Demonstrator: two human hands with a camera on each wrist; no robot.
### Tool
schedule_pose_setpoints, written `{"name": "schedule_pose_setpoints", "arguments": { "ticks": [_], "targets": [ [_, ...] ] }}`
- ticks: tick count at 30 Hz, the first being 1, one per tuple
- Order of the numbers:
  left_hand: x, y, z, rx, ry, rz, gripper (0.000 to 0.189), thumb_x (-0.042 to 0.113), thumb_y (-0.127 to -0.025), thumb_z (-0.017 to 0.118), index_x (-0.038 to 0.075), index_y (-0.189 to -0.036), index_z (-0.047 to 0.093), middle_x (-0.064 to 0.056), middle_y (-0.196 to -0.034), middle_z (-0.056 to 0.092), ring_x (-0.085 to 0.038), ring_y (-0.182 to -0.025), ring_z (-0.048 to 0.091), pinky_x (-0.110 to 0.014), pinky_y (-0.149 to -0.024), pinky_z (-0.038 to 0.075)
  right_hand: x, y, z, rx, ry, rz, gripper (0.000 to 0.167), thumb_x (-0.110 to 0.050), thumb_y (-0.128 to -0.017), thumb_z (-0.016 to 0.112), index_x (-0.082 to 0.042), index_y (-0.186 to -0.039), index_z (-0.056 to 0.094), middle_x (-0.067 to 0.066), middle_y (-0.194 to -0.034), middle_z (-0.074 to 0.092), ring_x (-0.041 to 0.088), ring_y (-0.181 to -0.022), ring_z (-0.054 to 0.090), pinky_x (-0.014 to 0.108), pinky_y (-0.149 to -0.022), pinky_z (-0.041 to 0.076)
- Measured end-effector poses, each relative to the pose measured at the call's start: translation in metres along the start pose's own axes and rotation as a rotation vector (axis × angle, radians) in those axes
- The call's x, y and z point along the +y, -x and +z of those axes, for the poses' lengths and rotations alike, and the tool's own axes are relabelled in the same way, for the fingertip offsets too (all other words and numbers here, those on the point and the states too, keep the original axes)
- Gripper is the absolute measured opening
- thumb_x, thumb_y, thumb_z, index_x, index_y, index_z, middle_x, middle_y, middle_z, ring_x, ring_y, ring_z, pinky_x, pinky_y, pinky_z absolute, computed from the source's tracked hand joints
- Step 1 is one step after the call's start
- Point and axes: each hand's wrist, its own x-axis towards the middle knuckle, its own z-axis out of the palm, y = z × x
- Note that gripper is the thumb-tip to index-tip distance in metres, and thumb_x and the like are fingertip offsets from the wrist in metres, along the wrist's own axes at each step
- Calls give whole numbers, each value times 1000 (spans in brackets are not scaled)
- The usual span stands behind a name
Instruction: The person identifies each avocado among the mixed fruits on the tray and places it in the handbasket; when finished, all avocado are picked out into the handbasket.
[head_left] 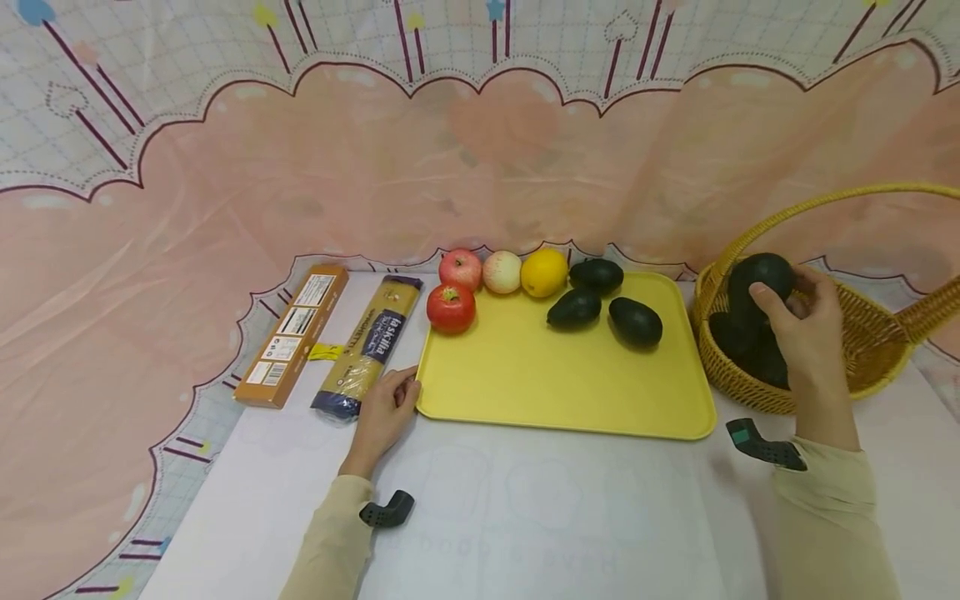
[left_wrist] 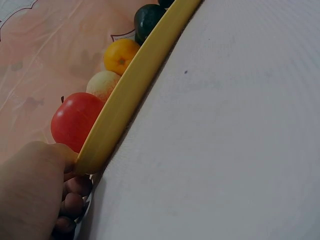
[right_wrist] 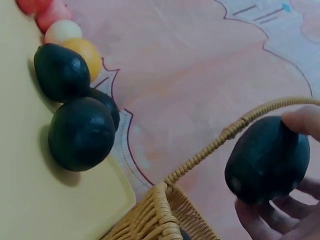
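Observation:
My right hand (head_left: 813, 321) grips a dark avocado (right_wrist: 270, 160) between thumb and fingers, just above the wicker basket (head_left: 738, 387). More dark avocados (head_left: 731, 335) lie inside that basket, partly hidden by the hand. My left hand (head_left: 386, 417) pinches the left edge of the yellow tray (head_left: 525, 383), its thumb at the rim and its other fingers curled below in the left wrist view. Three avocados (head_left: 636, 323) lie at the tray's back right. Along its back edge are a lemon-yellow orange (head_left: 544, 272), a pale peach-like fruit (head_left: 502, 272) and a pinkish apple (head_left: 460, 268); a red apple (head_left: 451, 308) sits at the back left corner.
Left of the tray lie a spaghetti packet (head_left: 371, 346), a long orange-brown box (head_left: 292, 337) and a small yellow packet (head_left: 326, 352) between them. The basket's tall handle (head_left: 840, 196) arches over its opening. A patterned cloth (head_left: 480, 167) hangs behind the white table (head_left: 525, 508).

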Motion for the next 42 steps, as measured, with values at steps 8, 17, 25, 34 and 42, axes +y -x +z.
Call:
{"name": "schedule_pose_setpoints", "arguments": {
  "ticks": [8,17,25,34,42],
  "targets": [
    [-1,2,-2,2,-7,-6,29,17,-94,56,7,-120,64,-2,-76,52,-13,-67,44,-23,-59,34,0,-25,-5,11,177,142,74,-46,-83,65,-20,-145,35,-20,-106,44,-5,-84,51,10,-72,41],
    [-2,2,-4,-6,-5,-18,29,17,-94,56,7,-120,63,-2,-76,51,-13,-68,44,-23,-59,34,-1,-55,-7,-118,271,180,85,-52,-83,60,-15,-150,23,-8,-116,41,-10,-73,54,10,-69,49],
    [-3,2,-3,-16,-7,-25,30,18,-94,56,7,-121,63,-3,-77,52,-14,-68,44,-23,-59,34,0,-72,-4,-239,428,147,94,-57,-85,53,3,-148,16,12,-121,39,-10,-67,53,16,-68,52],
    [-2,1,-1,0,-10,3,28,16,-93,57,6,-119,64,-2,-75,51,-13,-67,44,-23,-58,34,11,-83,-5,-286,579,163,98,-62,-85,50,9,-145,20,33,-136,36,0,-67,58,54,-100,38],
    [0,0,-1,-9,-1,-2,29,18,-94,56,6,-120,63,-2,-76,50,-13,-67,44,-23,-58,34,13,-89,-5,-314,692,144,98,-68,-85,42,8,-143,27,37,-137,32,55,-123,32,64,-102,27]
  ]
}}
